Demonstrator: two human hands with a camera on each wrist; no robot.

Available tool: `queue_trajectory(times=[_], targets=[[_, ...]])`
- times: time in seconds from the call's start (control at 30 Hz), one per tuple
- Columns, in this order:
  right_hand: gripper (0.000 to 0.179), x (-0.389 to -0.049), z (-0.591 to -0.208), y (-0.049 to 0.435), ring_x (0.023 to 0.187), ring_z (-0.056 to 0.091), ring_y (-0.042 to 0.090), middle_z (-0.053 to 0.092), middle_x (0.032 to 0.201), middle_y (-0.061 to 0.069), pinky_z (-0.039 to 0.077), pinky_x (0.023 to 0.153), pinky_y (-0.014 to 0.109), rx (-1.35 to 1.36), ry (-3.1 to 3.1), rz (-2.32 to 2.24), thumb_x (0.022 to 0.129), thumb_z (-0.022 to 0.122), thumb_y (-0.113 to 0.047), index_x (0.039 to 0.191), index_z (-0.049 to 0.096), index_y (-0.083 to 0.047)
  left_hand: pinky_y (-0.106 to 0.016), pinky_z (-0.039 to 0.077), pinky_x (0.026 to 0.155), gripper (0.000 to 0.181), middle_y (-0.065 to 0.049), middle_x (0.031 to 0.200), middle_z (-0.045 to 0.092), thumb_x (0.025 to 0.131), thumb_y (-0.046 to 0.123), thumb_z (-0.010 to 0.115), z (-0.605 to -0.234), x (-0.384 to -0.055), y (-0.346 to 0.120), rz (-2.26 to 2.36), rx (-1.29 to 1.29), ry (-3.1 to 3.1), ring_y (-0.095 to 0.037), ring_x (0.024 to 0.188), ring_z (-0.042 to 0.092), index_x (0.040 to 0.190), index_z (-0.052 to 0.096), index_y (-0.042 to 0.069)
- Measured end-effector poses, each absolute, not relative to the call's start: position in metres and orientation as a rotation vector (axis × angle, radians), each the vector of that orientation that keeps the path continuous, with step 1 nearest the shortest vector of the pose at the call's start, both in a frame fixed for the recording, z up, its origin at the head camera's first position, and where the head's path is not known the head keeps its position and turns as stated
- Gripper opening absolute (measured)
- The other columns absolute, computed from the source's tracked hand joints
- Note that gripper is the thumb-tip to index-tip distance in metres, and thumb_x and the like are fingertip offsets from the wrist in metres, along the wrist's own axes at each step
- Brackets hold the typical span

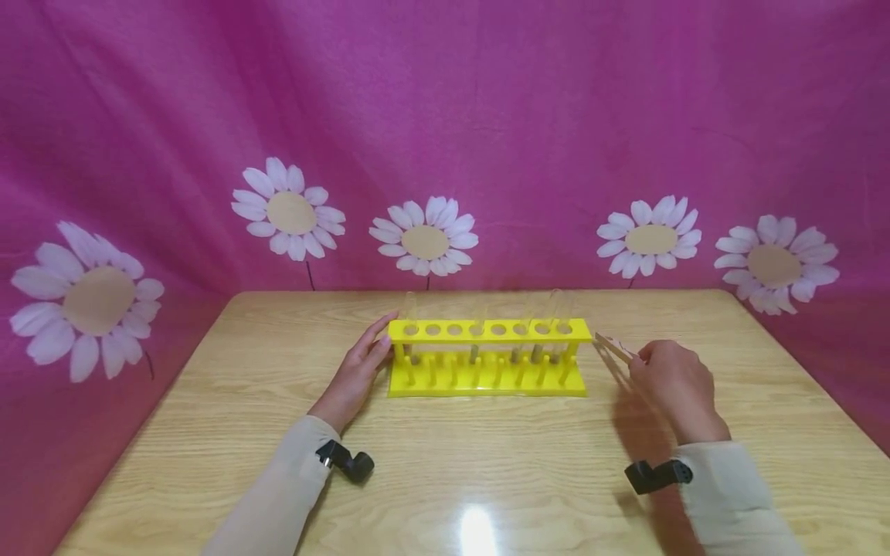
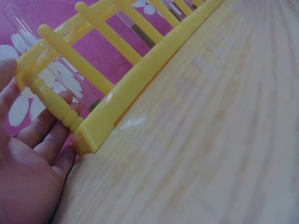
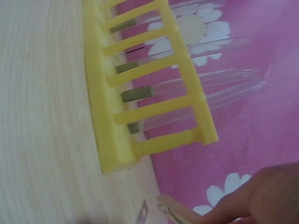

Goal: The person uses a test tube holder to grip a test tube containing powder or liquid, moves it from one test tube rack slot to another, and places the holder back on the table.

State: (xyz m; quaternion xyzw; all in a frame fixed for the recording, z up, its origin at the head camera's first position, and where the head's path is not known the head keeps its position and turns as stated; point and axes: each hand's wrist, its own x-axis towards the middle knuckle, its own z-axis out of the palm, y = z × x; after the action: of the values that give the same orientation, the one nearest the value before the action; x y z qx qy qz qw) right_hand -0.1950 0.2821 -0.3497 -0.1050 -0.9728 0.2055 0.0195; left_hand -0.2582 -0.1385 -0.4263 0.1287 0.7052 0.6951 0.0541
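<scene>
A yellow test tube rack [image 1: 487,332] stands upright on the wooden table. Several clear glass test tubes [image 3: 215,95] sit in its holes, each with some grey-green material [image 3: 137,94] at the bottom. My left hand [image 1: 356,374] holds the rack's left end, thumb in front and fingers behind the end post [image 2: 56,105]. To the right of the rack, my right hand [image 1: 674,382] grips a wooden test tube holder [image 1: 615,347]. The holder's tip points at the rack's right end, a little apart from it, with nothing between its jaws.
The wooden table [image 1: 417,479] extends around the rack. Behind it hangs a magenta cloth [image 1: 528,139] printed with large white daisies. Black wrist cameras [image 1: 657,475] sit on both sleeves.
</scene>
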Motion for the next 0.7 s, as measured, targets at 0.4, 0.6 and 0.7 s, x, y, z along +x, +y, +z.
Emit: queue_trajectory(times=[0.4, 0.6, 0.7], targets=[[0.03, -0.196, -0.357, 0.282, 0.068, 0.053, 0.03, 0.063, 0.082, 0.019, 0.041, 0.057, 0.039, -0.37, -3.058, 0.58, 0.09, 0.052, -0.016, 0.1, 0.065, 0.008, -0.04, 0.029, 0.114, 0.046, 0.003, 0.151, 0.034, 0.1, 0.043, 0.047, -0.427, -0.258, -0.138, 2.134, 0.42, 2.124, -0.017, 0.136, 0.036, 0.145, 0.04, 0.035], [0.032, -0.197, -0.359, 0.28, 0.069, 0.052, 0.031, 0.064, 0.083, 0.019, 0.041, 0.059, 0.041, -0.396, -3.092, 0.585, 0.09, 0.056, -0.02, 0.103, 0.064, 0.008, -0.039, 0.029, 0.114, 0.047, 0.004, 0.151, 0.035, 0.1, 0.044, 0.047, -0.428, -0.258, -0.139, 2.125, 0.415, 2.132, -0.016, 0.136, 0.036, 0.146, 0.04, 0.036], [0.031, -0.196, -0.362, 0.28, 0.069, 0.052, 0.03, 0.063, 0.081, 0.016, 0.042, 0.058, 0.039, -0.393, -3.128, 0.606, 0.09, 0.058, -0.022, 0.102, 0.065, 0.007, -0.039, 0.029, 0.114, 0.047, 0.003, 0.151, 0.035, 0.1, 0.043, 0.047, -0.428, -0.259, -0.139, 2.128, 0.415, 2.124, -0.016, 0.136, 0.036, 0.146, 0.039, 0.035]])
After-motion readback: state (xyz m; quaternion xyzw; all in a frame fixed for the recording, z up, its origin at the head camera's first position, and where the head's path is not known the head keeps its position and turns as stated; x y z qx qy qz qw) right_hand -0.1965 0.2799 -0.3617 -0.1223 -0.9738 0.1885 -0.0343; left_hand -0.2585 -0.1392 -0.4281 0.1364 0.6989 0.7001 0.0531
